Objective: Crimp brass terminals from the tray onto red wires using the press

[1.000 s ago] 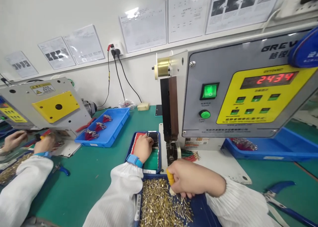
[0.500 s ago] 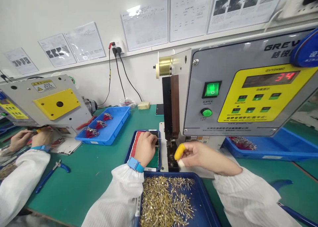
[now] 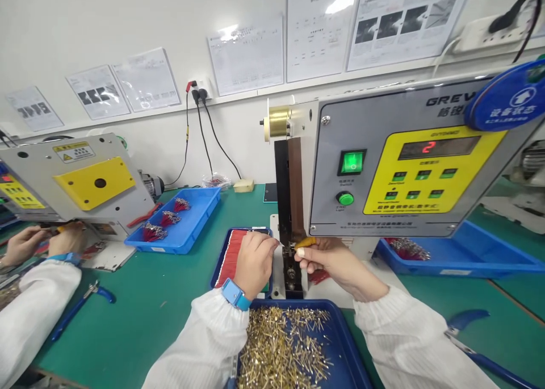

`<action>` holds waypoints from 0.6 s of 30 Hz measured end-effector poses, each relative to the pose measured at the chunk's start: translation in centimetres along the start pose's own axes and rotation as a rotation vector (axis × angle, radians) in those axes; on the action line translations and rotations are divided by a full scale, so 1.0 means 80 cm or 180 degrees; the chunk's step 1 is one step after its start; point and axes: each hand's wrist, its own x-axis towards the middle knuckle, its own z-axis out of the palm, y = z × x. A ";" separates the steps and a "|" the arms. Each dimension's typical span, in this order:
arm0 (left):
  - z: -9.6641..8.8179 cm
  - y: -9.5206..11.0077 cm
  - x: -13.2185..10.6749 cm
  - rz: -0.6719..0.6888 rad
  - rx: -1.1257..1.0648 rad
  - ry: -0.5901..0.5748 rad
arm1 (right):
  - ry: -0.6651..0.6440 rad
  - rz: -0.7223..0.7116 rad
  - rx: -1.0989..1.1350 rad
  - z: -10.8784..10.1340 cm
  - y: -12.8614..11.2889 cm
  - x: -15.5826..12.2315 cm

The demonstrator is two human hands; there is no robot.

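Note:
My left hand (image 3: 255, 261), a blue strap at its wrist, is closed in a pinch on a thin wire (image 3: 280, 244), its fine pale end pointing at the crimping machine's die (image 3: 290, 258). Under this hand lies a small blue tray (image 3: 216, 264) with a row of red wires (image 3: 232, 255). From the other side of the die, my right hand (image 3: 327, 258) pinches at it with a yellow-covered fingertip and the thumb. Whatever sits between these fingers is too small to make out. In front is a dark blue tray (image 3: 347, 343) of loose gold-coloured pins (image 3: 276, 343).
Blue-handled cutters (image 3: 472, 349) lie beside my right sleeve, another pair (image 3: 80, 309) far left. Blue bins (image 3: 200, 224) with bundled red wires stand left and right. The grey machine body (image 3: 332, 128) rises ahead. A co-worker's hands (image 3: 66, 241) are at another machine.
My right hand has moved left and up to the die, its fingers closing there. My left hand has shifted slightly right, towards the die. The machine's display went from 34 to 2.

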 end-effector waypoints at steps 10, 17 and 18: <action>0.001 -0.001 -0.001 0.0155 -0.0019 -0.0006 | 0.0375 -0.0148 -0.0492 0.006 0.004 0.003; 0.001 -0.002 -0.002 0.0102 -0.0028 -0.0052 | 0.0386 -0.0200 -0.0509 0.008 0.003 0.000; 0.001 -0.002 -0.002 0.0094 -0.0025 -0.0052 | 0.0389 -0.0209 -0.0534 0.008 0.002 -0.001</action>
